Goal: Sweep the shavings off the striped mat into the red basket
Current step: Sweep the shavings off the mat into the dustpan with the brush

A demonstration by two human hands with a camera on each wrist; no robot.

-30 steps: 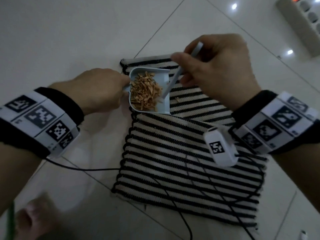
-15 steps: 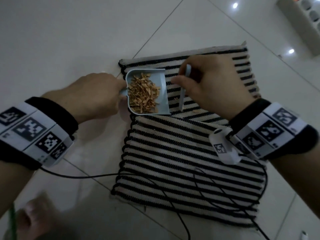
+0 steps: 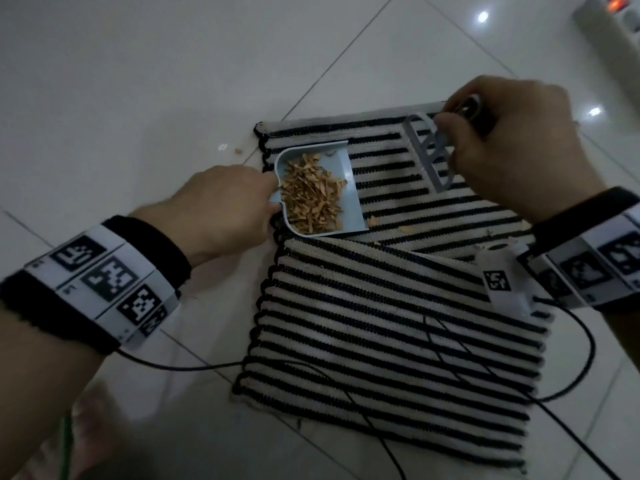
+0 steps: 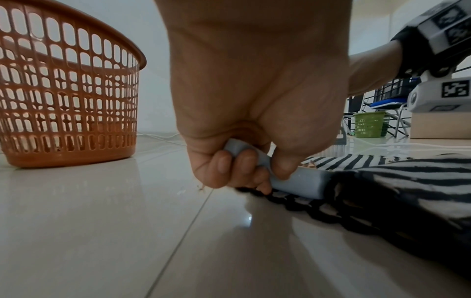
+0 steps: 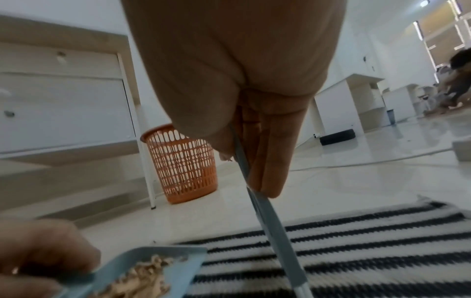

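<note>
A black-and-white striped mat (image 3: pixel 398 327) lies on the tiled floor, its near part folded over the far part. My left hand (image 3: pixel 225 206) grips the handle of a light-blue dustpan (image 3: pixel 349 181) that rests on the mat's far left corner, heaped with tan shavings (image 3: pixel 311 195). In the left wrist view the fingers (image 4: pixel 224 165) curl round the dustpan handle (image 4: pixel 295 181). My right hand (image 3: pixel 502 140) holds a small grey brush (image 3: pixel 429 157) above the mat's far right. A few loose shavings (image 3: pixel 372 221) lie beside the pan's mouth. The red basket (image 4: pixel 66 96) (image 5: pixel 183 165) stands on the floor beyond the mat.
Black cables (image 3: pixel 450 344) from the wrist cameras trail over the mat and floor. Two stray shavings (image 3: pixel 230 148) lie on the tiles left of the mat. A white power strip (image 3: pixel 613 19) sits at the far right, a white cabinet (image 5: pixel 63 104) behind the basket.
My right hand has swung the brush away from the dustpan, up and to the right. The dustpan and left hand have stayed at the mat's far left corner.
</note>
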